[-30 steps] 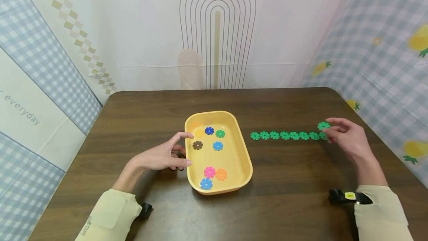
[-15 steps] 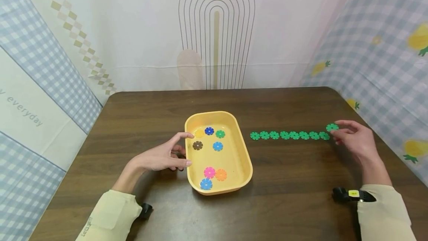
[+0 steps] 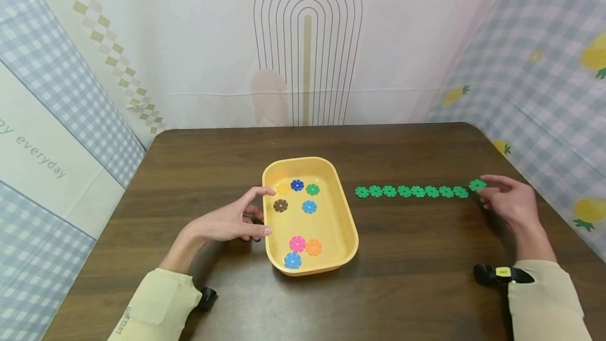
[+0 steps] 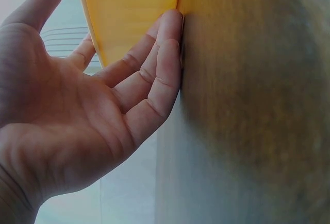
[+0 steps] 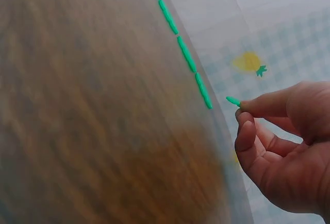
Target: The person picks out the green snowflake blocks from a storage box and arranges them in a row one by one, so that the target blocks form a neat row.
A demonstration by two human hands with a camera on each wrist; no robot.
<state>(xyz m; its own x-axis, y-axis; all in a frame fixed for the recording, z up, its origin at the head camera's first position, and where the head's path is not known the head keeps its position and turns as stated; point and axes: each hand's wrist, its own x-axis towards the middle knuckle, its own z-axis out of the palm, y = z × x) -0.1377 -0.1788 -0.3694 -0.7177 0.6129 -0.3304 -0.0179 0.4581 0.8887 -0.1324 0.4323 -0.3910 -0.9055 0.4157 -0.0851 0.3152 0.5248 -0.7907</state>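
My right hand (image 3: pixel 513 201) pinches a green flower-shaped plastic disc (image 3: pixel 476 185) by its edge, between thumb and forefinger. In the right wrist view this disc (image 5: pixel 233 100) is edge-on and raised off the table, beyond the end of a row of matching green discs (image 3: pixel 417 191). That row runs straight from the tray's right side to the hand. My left hand (image 3: pixel 232 219) holds the left side of a yellow plastic tray (image 3: pixel 351 243), thumb and forefinger over the rim. The left wrist view shows its other fingers (image 4: pixel 167 69) bent against the tray's outside, low by the table.
Inside the tray lie several loose discs, among them a dark blue one (image 3: pixel 296 185), a brown one (image 3: pixel 280 205), a pink one (image 3: pixel 297 243) and an orange one (image 3: pixel 313 247). A patterned cloth (image 3: pixel 208 46) hangs behind the wooden table (image 3: pixel 402 299).
My right hand has carried the green disc rightward and slightly nearer, from above the row's last disc to just past its right end. The left hand and tray stay put.
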